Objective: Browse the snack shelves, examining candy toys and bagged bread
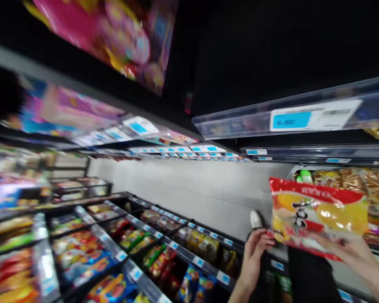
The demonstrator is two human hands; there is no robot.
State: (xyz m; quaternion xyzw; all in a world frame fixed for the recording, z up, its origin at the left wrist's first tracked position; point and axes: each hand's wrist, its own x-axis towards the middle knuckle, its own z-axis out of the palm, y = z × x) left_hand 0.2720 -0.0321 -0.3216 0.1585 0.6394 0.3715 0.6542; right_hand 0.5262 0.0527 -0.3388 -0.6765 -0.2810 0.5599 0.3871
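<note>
A red, yellow and white snack bag (pixel 322 206) is held up in front of me at the right, its printed front tilted toward the camera. My left hand (pixel 255 250) pinches its lower left corner between thumb and fingers. Under the bag's lower right part, my right hand (pixel 347 252) grips the edge, with the thumb lying across the front. Behind the bag, gold-wrapped packs (pixel 360 181) and a green-topped item (pixel 305 176) show, partly covered by it.
Divided bins of bagged snacks (pixel 82 256) line the lower left. A black shelf with a clear price rail (pixel 233 126) juts out above, and a large pink pack (pixel 113 33) sits higher up. Grey floor (pixel 189 181) runs between the shelves, with my white shoe (pixel 255 219) on it.
</note>
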